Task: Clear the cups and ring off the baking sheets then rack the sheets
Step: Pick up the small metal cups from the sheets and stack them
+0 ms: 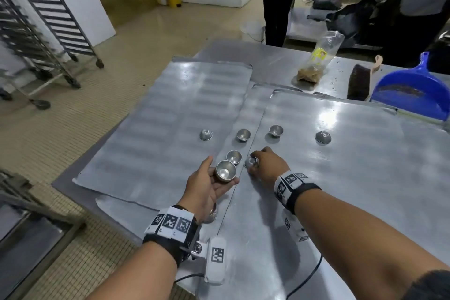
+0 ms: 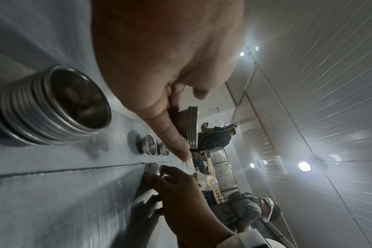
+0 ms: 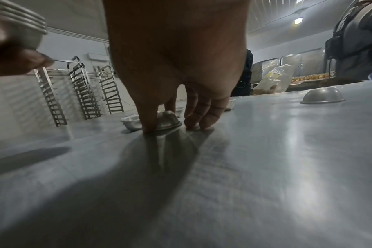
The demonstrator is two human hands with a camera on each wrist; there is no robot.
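From the head view, the left hand [image 1: 207,184] is turned palm up, fingers curled under a small nested stack of metal cups [image 1: 225,170] that it holds just above the near baking sheets. The right hand [image 1: 266,165] reaches palm down, its fingertips closed around an upturned cup [image 1: 250,162] that sits on the right baking sheet [image 1: 353,178] close to the seam with the middle sheet. Another upright cup [image 1: 234,156] stands just beyond the held stack. Farther off, four more cups lie in a row: an inverted one [image 1: 206,134] on the left baking sheet [image 1: 170,114], two upright ones [image 1: 243,134] near the seam, and an inverted one [image 1: 323,137] out to the right. Both forearms stretch forward from the near edge, each with a tagged wristband.

The left wrist view shows the left hand's fingers [image 2: 170,130] gripping the rims of the nested stack [image 2: 192,127], while a taller stack of cups [image 2: 51,105] rests on the sheet beneath the wrist. The right hand [image 2: 174,181] pinches the inverted cup [image 2: 154,168].

In the right wrist view, thumb and fingers [image 3: 202,114] bracket the dome-shaped cup [image 3: 167,120], fingertips touching the sheet. Wheeled racks [image 3: 83,90] stand far left.
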